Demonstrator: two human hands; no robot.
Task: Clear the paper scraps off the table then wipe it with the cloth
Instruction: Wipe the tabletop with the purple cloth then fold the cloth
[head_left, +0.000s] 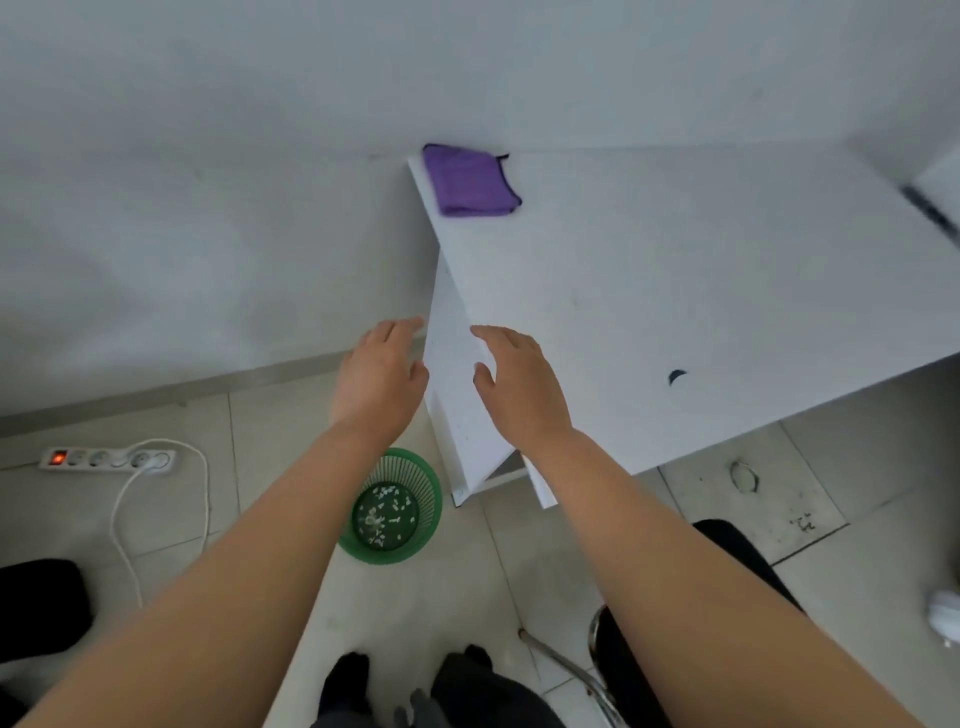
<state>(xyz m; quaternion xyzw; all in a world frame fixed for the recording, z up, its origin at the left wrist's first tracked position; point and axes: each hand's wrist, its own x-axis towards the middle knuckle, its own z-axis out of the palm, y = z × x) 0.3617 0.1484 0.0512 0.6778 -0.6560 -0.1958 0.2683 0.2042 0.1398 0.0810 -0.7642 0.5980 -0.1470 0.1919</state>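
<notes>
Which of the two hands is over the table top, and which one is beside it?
The right hand is over the white table, near its left edge. The left hand is off the table, above the green basket.

- Table (675, 270): white top, finely flecked with tiny dark specks; one small dark round mark is seen near the front edge.
- Cloth (470, 179): solid purple, edged with a thin dark trim.
- Basket (392, 506): green, with a ribbed, slatted wall.
- Paper scraps (384, 517): white bits, seen against the dark green basket bottom.
- Wall (208, 156): plain pale grey-white.
- Floor tiles (753, 499): light beige-grey, divided by darker grout lines; dark scuffs are noted.
- Power strip (106, 460): white, with a red-orange lit switch; its cable is white.
- Chair (743, 561): black seat, shiny chrome frame.
</notes>
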